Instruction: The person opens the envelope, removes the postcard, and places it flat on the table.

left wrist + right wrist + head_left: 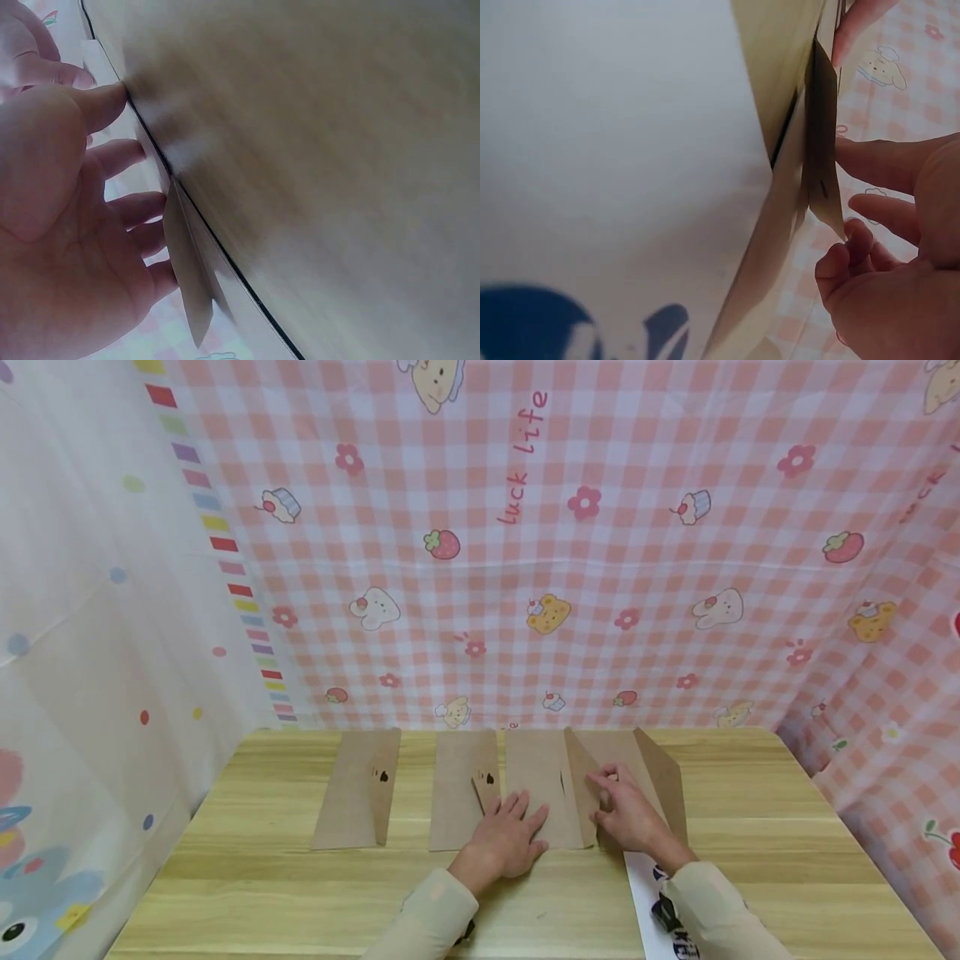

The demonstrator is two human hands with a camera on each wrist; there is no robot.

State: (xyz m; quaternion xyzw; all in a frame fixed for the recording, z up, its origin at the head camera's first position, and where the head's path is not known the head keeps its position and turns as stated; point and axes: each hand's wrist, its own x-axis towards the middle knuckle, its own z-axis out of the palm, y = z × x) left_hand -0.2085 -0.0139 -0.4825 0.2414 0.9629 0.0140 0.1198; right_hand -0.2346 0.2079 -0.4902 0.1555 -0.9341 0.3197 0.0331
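Several brown paper envelopes lie in a row on the table. My left hand (508,837) rests with spread fingers on the near part of the second envelope (453,793) and reaches across to the third envelope (534,777). That third envelope's flap (581,793) stands raised along its right side. Bent fingers of my right hand (628,810) hold the flap's free edge; in the right wrist view, the thumb (877,163) touches the flap (823,142). Part of the fourth envelope (615,745) is hidden behind the right hand, its own flap (666,777) lifted.
At the far left lies another envelope (348,789), a dark mark printed on its folded flap. A white sheet (641,893) with dark blue print lies under the right forearm. Behind the wooden table (247,860) hangs a checked cloth (525,568).
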